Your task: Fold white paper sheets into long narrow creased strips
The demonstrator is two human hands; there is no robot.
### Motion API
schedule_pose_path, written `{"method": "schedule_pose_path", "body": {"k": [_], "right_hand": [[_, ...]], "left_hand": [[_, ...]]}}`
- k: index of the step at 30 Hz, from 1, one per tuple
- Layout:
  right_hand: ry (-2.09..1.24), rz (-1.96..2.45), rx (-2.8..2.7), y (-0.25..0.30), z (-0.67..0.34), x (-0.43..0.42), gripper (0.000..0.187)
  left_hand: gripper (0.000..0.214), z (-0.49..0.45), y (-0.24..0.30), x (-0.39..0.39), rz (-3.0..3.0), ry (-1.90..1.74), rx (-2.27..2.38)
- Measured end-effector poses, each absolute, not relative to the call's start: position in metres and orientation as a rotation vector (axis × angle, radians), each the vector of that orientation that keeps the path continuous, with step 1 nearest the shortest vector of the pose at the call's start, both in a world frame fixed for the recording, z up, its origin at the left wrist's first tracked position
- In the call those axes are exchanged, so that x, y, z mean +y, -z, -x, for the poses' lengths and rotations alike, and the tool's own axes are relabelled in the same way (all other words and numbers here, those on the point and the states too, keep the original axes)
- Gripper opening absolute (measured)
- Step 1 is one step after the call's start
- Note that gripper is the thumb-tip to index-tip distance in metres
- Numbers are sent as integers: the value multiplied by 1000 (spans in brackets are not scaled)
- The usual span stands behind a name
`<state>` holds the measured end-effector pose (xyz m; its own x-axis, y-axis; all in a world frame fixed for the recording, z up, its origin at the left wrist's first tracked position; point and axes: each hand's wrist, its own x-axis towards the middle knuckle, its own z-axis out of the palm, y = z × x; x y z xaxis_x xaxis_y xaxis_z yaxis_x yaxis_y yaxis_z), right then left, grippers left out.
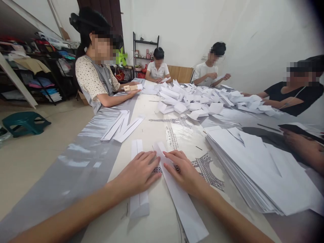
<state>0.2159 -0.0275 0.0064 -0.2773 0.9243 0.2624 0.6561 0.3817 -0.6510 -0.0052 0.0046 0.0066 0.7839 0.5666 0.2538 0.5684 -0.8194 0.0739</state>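
Observation:
My left hand (138,173) lies flat, fingers stretched, on a folded white paper strip (138,202) that runs toward me. My right hand (183,172) rests flat, fingers together, on a second long folded white strip (186,211) lying at an angle beside it. The fingertips of both hands nearly meet over the printed tabletop. Neither hand grips anything.
A tall stack of white sheets (255,168) sits at my right. Folded strips (123,126) lie ahead left, and a heap of folded paper (202,99) covers the table's far end. Several people sit around the table (83,162); one holds a wooden block (130,88). A green stool (25,122) stands left.

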Motion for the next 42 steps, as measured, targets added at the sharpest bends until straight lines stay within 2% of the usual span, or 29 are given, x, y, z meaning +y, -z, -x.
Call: {"method": "schedule_pose_path", "body": {"k": [5,10,14,23,32,38,42], "right_hand": [[-862,1481,-1778,-14,-221,-26,36],[-939,1464,-1767,-14,-226,-30,42],[-944,1444,-1806,-16,-225,-36,52],[-842,1506,-1956,-6,-227,-32,52],[-594,1648,-1965,-13,-221,-39,45],[-623,1537,-2068,-13,-222,-43,52],[-740,1373,-2064,-15,-222,-45,49]], "left_hand": [[42,5,-6,2,2893,396,-949],[43,5,-2,0,2859,388,-963],[41,6,-1,0,2872,445,-956],[40,7,-5,1,2916,382,-932],[46,5,-5,-1,2849,303,-1000],[47,6,-4,-1,2858,332,-1015],[44,7,-4,-1,2870,388,-1010]]}}
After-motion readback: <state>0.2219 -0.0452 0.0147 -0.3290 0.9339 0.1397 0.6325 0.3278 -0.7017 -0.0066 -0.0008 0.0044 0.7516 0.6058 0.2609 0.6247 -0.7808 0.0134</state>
